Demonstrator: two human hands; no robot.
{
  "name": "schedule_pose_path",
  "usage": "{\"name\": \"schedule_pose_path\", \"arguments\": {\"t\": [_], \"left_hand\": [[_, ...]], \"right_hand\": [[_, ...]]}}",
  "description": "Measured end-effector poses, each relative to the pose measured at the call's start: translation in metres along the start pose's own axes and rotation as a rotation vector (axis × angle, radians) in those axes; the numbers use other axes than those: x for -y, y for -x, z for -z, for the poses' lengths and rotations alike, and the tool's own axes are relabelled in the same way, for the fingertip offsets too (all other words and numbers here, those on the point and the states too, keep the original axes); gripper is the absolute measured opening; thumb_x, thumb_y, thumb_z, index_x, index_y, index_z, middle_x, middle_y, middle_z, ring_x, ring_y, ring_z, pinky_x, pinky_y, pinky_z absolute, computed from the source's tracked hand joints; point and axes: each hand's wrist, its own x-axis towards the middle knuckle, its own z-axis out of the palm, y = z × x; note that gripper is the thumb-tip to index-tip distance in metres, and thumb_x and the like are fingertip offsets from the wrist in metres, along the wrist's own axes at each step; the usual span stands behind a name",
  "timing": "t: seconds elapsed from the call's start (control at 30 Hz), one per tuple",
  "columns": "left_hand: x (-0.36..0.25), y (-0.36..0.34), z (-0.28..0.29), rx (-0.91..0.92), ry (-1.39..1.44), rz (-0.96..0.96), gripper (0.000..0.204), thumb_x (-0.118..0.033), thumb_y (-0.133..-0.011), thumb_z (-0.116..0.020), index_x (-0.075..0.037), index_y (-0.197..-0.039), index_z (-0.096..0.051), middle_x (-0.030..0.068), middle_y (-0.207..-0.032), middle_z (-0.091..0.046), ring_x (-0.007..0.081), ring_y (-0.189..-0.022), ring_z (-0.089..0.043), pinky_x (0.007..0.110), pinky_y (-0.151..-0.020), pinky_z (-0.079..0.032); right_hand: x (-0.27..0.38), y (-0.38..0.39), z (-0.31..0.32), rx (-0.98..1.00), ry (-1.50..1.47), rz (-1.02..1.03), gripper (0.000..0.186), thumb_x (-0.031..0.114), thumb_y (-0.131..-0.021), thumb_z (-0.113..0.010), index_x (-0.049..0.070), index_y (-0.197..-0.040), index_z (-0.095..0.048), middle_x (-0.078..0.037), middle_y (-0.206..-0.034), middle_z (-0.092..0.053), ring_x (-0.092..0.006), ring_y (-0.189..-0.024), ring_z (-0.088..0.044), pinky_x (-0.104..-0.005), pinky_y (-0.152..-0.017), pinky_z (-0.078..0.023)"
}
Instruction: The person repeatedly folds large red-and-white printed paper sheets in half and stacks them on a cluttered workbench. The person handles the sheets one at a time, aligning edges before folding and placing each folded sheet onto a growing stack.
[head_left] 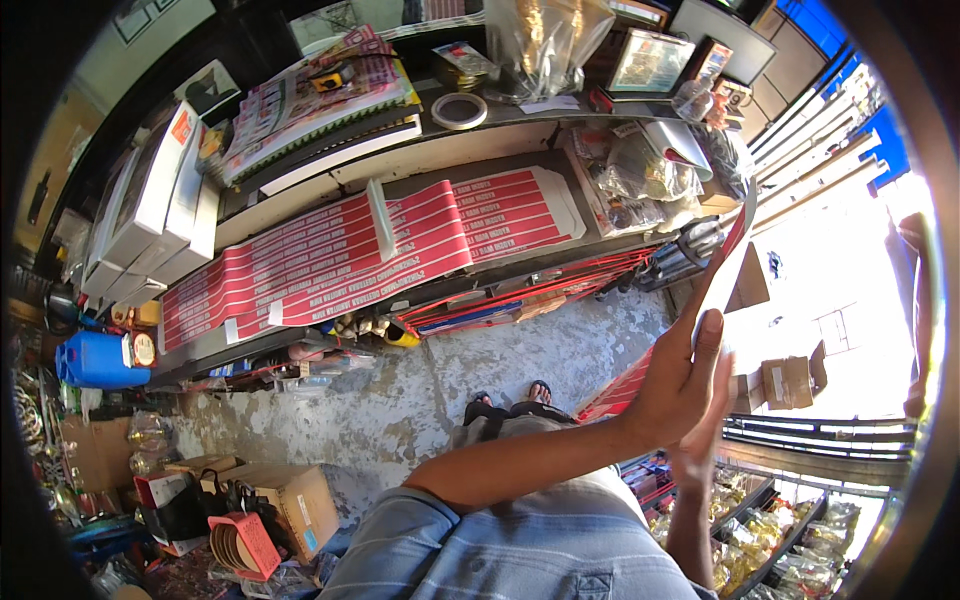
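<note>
On the right, a long red-and-white printed strip [728, 268] stands up edge-on from my left hand [668, 385]. The thumb presses against its pale side, so the hand is closed on it. A red printed length [622, 388] hangs below that wrist, seemingly part of the same strip. My right hand [704, 425] is just behind the left one, blurred and partly covered, so its grip is unclear. Across the counter lie red printed strips [370, 245] with white lettering, wavy and overlapping. A narrow pale bar [380, 220] rests across them.
White boxes [150, 215] and stacked books [310, 110] stand at the counter's left. A tape roll [459, 111] sits on the upper shelf. A blue container [90, 358] and cardboard boxes [285, 505] are at left. Racks of bagged goods [745, 540] stand at lower right.
</note>
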Motion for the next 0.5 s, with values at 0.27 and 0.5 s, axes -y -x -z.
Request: {"name": "schedule_pose_path", "arguments": {"t": [0.27, 0.5], "left_hand": [[-0.040, 0.009, -0.014, 0.032, 0.104, -0.042, 0.061, -0.028, -0.122, -0.033, 0.003, -0.173, -0.020, 0.0269, -0.176, -0.030, 0.0349, -0.167, -0.023, 0.044, -0.134, -0.018], [-0.082, 0.030, -0.014, -0.047, 0.134, -0.060, 0.060, -0.029, -0.122, -0.034, 0.002, -0.172, -0.023, 0.0206, -0.168, -0.037, 0.0270, -0.154, -0.033, 0.039, -0.125, -0.027]], "right_hand": [[-0.097, 0.082, -0.043, 0.027, 0.133, -0.281, 0.079, 0.048, -0.106, -0.065, 0.001, -0.162, -0.036, -0.026, -0.166, -0.037, -0.0397, -0.154, -0.036, -0.0543, -0.126, -0.025], [-0.113, 0.111, -0.048, -0.033, 0.061, -0.411, 0.067, 0.043, -0.108, -0.065, 0.001, -0.156, -0.044, -0.023, -0.157, -0.047, -0.0364, -0.144, -0.046, -0.0512, -0.120, -0.035]]}}
